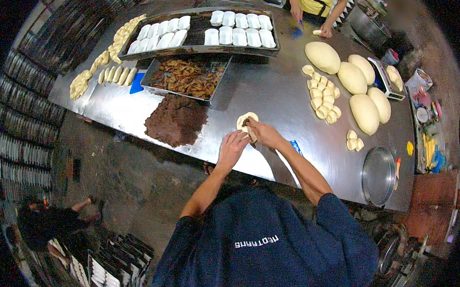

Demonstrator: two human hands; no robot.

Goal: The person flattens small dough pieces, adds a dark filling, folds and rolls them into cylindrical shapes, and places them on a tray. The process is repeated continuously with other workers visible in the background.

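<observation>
Over the steel table (274, 91), a flattened round of pale dough (246, 117) is between my two hands, with a dark brown filling at its middle. My left hand (232, 146) grips its near left edge. Fingers of my right hand (266, 134) are bent around its right side and reach the filling; the palm hides part of the dough. To the left lies a mound of brown paste (177, 120). Behind that, a metal tray (216, 100) holds brown cooked pieces, perhaps sliced fruit.
A black baking pan (199, 49) with white paper-lined moulds stands at the back. Small dough pieces (322, 95), large dough balls (352, 78), a scale (385, 79) and a round pan (378, 177) are on the right. Across the table, a co-worker's hand (326, 31) holds dough. Dough rolls (117, 75) lie far left.
</observation>
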